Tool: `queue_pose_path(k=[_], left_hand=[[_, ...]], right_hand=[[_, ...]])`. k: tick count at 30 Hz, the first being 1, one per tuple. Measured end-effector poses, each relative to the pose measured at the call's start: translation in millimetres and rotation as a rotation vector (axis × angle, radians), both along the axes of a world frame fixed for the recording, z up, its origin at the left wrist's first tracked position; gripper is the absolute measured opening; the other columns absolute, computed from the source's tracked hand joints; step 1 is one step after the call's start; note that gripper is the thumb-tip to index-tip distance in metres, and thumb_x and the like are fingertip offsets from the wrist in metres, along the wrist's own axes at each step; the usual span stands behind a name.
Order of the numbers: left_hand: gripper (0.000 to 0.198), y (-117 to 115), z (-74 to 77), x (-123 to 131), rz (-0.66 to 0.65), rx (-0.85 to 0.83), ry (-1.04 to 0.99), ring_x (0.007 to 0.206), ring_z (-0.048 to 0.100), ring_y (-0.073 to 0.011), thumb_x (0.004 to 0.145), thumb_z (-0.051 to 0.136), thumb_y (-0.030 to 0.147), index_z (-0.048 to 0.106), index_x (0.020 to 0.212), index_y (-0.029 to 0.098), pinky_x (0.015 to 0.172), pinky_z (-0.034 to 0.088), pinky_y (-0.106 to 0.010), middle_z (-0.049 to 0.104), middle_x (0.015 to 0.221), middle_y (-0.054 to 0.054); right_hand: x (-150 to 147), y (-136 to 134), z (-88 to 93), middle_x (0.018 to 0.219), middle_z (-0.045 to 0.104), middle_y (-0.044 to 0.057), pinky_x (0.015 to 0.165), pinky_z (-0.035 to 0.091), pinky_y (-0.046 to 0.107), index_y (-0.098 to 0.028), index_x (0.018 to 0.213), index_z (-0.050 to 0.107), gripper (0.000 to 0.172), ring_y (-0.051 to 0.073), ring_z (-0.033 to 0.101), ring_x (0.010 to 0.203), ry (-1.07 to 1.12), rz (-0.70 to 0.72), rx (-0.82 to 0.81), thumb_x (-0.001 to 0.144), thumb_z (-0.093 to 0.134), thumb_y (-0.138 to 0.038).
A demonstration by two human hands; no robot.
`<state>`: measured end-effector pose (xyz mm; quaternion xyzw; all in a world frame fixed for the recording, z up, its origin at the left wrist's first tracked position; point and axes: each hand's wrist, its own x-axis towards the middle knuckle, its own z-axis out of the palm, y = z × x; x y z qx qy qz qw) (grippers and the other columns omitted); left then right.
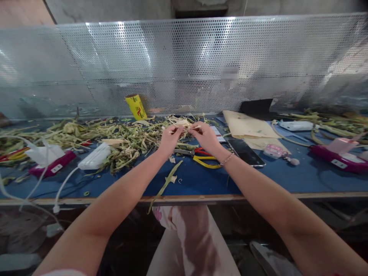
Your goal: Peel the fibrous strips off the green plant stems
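My left hand and my right hand meet over the blue table, fingers pinched together. Between them is a pale, ragged plant piece, with thin light ends poking out past the fingers; its exact kind is too small to make out. Just below the hands lie scissors with red and yellow handles, partly behind my right wrist. A heap of wilted green plant scraps spreads to the left and behind my hands. One long green leaf strip hangs over the table's front edge.
Left: a white power bank with a cable and a purple power strip. Right: a phone, brown paper, a pink earphone case and another purple strip. A perforated metal panel stands behind, near a yellow tube.
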<state>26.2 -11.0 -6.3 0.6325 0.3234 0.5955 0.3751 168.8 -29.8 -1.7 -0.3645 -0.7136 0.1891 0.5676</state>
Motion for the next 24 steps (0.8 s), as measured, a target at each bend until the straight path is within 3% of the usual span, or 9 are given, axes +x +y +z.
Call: queue_pose_path(k=[6,17,24], left_hand=[[0.029,-7,6.6,0,0.058,0.054,0.146,0.050,0.039,-0.0096,0.074,0.057,0.038,0.048,0.056,0.017,0.054,0.030,-0.026,0.043,0.050,0.003],[0.027,-15,12.2,1,0.009,0.139,0.112,0.052,0.040,-0.0098,0.071,0.059,0.043,0.048,0.066,0.019,0.054,0.031,-0.025,0.044,0.053,0.004],[0.025,-13,12.4,1,-0.024,0.082,0.077,0.052,0.043,-0.0095,0.071,0.059,0.042,0.053,0.071,0.018,0.053,0.032,-0.024,0.047,0.055,0.003]], right_hand=[[1,0,-1.5,0.077,0.060,0.003,0.068,0.046,0.030,-0.020,0.074,0.054,0.005,0.015,0.057,0.073,-0.095,-0.023,0.082,0.076,0.050,-0.023],[0,-3,-2.4,0.074,0.056,0.002,0.066,0.045,0.030,-0.022,0.078,0.043,0.007,0.014,0.054,0.069,-0.185,0.009,0.145,0.082,0.038,-0.021],[2,-12,4.4,0.061,0.050,-0.002,0.058,0.039,0.027,-0.021,0.078,0.047,0.005,0.012,0.045,0.055,-0.260,-0.123,0.181,0.080,0.043,-0.021]])
